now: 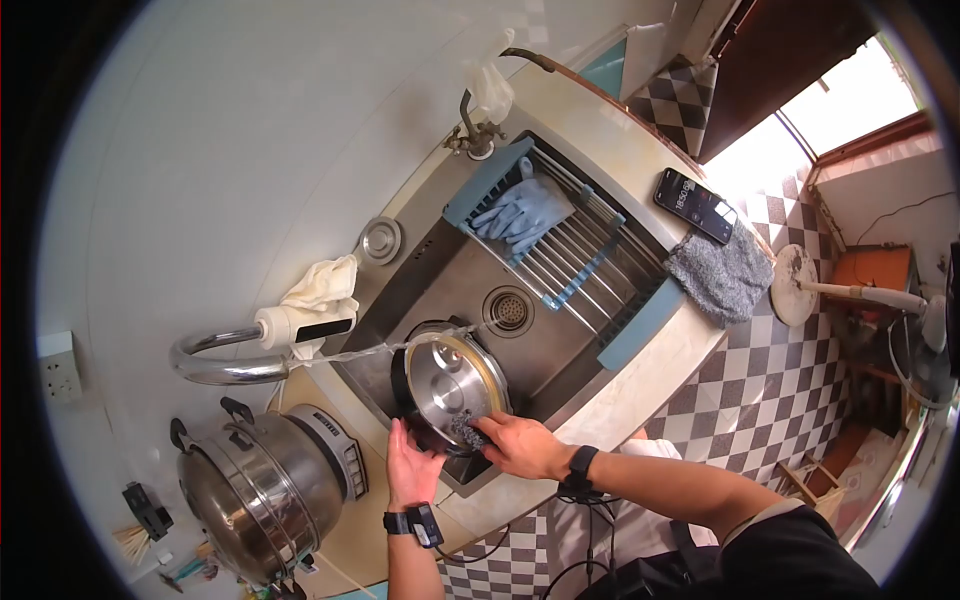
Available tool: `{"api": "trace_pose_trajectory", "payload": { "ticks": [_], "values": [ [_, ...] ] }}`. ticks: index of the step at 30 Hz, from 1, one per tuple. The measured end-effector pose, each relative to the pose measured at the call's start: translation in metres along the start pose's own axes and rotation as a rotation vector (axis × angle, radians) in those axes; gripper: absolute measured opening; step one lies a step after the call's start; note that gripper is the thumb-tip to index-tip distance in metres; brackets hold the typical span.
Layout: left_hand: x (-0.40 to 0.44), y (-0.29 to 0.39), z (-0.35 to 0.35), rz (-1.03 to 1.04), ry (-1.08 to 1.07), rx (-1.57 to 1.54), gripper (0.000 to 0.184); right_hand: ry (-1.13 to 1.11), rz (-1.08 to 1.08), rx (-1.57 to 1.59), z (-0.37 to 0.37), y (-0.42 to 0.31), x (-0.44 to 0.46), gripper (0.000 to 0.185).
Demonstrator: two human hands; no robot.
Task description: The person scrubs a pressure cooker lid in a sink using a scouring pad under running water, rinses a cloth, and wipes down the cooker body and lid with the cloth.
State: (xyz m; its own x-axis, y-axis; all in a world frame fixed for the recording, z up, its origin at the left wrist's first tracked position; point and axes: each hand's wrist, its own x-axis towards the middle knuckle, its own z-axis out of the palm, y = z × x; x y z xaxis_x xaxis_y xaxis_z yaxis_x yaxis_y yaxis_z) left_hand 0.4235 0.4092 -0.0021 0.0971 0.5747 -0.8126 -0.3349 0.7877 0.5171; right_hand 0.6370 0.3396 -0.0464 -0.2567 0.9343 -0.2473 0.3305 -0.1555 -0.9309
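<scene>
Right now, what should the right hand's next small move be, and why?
I'd probably draw the scrubber a short way along the inside of the pot: the right hand has it against the metal, the left hand is at the pot's side, and water is running.

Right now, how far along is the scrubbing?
Looks done: the round, shiny steel pan is in the grey steel sink, with water running from the curved chrome tap.
In hand: the right hand holds a grey mesh scrubber on the pan; the left hand is at its side.
Left: probably more scrubbing and a rinse; cleanness can't be judged.
</scene>
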Motion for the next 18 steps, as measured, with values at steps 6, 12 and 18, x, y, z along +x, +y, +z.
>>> {"api": "trace_pose_trajectory", "payload": {
  "ticks": [6,12,18],
  "values": [
    [0.001,0.013,0.025,0.181,0.048,0.334,0.07,-0.037,-0.004,0.016,0.018,0.002,0.018,0.034],
    [0.01,0.021,0.034,0.383,0.043,0.637,0.083,-0.053,0.041,-0.027,0.011,-0.002,0.019,0.035],
    [0.021,0.025,0.032,0.367,-0.019,0.635,0.072,-0.067,0.07,-0.168,-0.014,0.013,0.014,0.049]
  ]
}}
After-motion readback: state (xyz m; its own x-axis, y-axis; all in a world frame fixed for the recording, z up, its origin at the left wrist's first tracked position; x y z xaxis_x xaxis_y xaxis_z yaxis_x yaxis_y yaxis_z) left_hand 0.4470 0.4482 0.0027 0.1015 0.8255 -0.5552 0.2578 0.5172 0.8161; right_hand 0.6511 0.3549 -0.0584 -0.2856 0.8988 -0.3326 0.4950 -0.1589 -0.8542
